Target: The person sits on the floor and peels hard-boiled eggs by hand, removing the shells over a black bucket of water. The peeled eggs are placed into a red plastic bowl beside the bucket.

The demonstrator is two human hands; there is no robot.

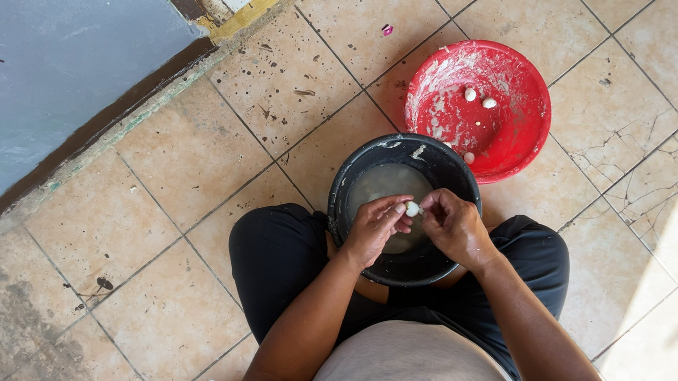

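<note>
From the head camera, the left hand (374, 226) and the right hand (452, 223) meet over a black bowl (357, 176) held between the person's knees. Both are curled nearly closed, fingertips pinching a small white piece (412, 209) between them; it looks like a peeled clove or small bulb, though at this size I cannot be sure. It sits just above the cloudy water (385, 182) that fills the bowl under the hands.

Judging by its size, the piece is very light and fairly firm, and being wet it is probably slippery, so a fingertip pinch from both sides, as now, suits it better than a loose hold; any thin skin would tear easily.

Beyond the hands, touching the far rim of the black bowl, a red basin (515, 140) smeared with white residue holds a few similar white pieces (479, 98). All of it rests on the speckled, cracked tile floor (194, 161).
</note>
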